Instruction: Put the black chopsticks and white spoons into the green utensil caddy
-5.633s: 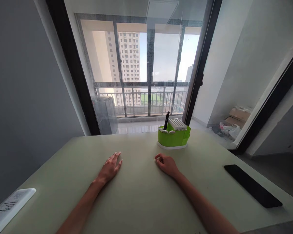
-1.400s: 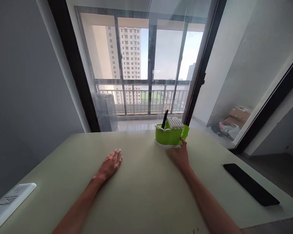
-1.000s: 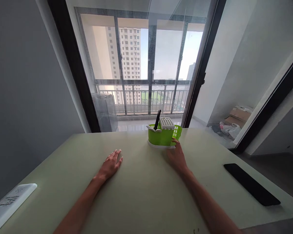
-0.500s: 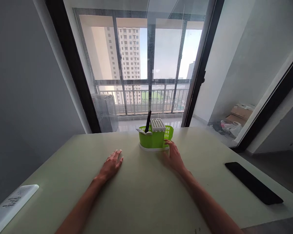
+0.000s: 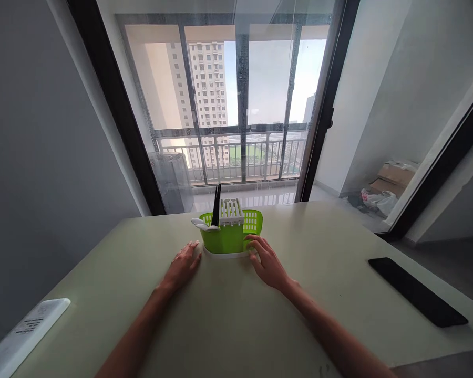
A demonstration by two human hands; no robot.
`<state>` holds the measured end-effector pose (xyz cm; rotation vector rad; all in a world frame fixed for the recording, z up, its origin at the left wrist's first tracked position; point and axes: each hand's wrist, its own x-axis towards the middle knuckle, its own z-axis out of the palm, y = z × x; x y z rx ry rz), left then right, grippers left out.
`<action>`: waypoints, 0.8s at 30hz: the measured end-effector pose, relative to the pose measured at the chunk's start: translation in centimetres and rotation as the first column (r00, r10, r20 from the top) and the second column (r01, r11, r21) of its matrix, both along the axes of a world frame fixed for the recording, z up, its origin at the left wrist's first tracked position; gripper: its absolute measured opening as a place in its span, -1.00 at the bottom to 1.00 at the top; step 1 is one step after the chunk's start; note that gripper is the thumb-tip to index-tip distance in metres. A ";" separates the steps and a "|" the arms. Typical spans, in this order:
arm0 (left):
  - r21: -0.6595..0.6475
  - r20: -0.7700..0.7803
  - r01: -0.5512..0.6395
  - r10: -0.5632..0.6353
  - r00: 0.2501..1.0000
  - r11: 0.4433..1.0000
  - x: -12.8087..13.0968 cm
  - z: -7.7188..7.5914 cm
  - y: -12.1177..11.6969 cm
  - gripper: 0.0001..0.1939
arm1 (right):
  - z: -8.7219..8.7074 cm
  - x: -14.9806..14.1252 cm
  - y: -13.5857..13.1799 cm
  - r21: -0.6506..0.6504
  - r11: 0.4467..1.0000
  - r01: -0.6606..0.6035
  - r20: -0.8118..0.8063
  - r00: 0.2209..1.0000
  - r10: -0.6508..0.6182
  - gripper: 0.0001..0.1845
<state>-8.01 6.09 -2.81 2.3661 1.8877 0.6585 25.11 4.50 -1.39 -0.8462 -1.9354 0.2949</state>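
Observation:
A green cutlery holder (image 5: 223, 240) with a white base stands on the pale table, in front of the window. White spoons (image 5: 205, 226) and black chopsticks (image 5: 216, 207) lean in its left part. A white slotted piece (image 5: 232, 211) sits upright in its middle. My right hand (image 5: 267, 262) has its fingers bent round the low right end of the holder; the fingertips are partly hidden there. My left hand (image 5: 183, 265) lies palm down on the table, fingers stretched out, close beside the holder's left base and holding nothing.
A flat black object (image 5: 418, 291) lies at the table's right side. A white bar-shaped object (image 5: 31, 328) with dark print lies at the left edge. Beyond the table (image 5: 228, 325) are a glass door and a balcony; a cardboard box (image 5: 394, 177) and plastic bags stand at right.
The cutlery holder has moved left and nearer, with my right hand moving along at its right end. My left hand stays on the table, now close to the holder.

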 end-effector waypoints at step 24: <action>-0.073 0.829 -0.079 0.105 0.550 0.994 0.7 2.5 1.6 -0.31 | -1.6 -1.6 -1.4 -0.116 0.993 -0.031 0.126 0.991 0.045 -0.84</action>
